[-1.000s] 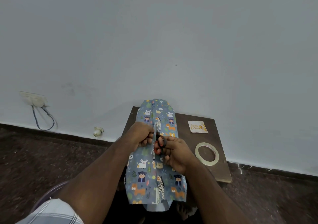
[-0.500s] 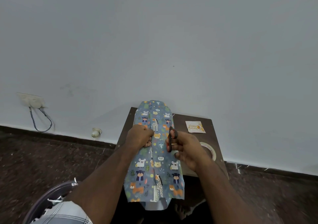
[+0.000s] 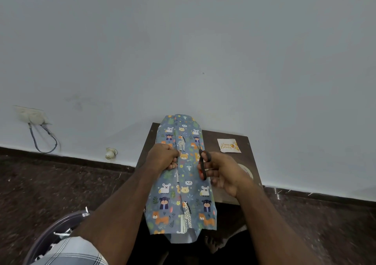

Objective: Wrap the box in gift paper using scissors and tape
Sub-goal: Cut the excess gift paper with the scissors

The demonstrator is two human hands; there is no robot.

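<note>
A long parcel of blue-grey gift paper printed with cartoon animals (image 3: 184, 175) is folded round something that cannot be seen, so the box itself stays hidden inside it. The parcel lies on the dark brown wooden table (image 3: 225, 140), its long axis running from the wall straight back toward the person; its far end touches or nearly touches the wall, and its near end hangs over the table's front edge, open, with the pale inner side of the paper showing. A seam where the two paper edges overlap runs lengthwise down the middle.

The left hand (image 3: 162, 155) reaches in over the parcel from its left side, fingers curled and pinching the paper at the seam. The right hand (image 3: 222, 170) sits at the parcel's right edge, gripping the dark-handled scissors with orange-lined loops (image 3: 204, 164); the blades are hidden.

Right of the parcel, partly behind the right hand, lies a ring of pale adhesive tape (image 3: 247, 170) on the table. Farther back on that side is a small white "Happy Birthday" card (image 3: 228, 145).
</note>
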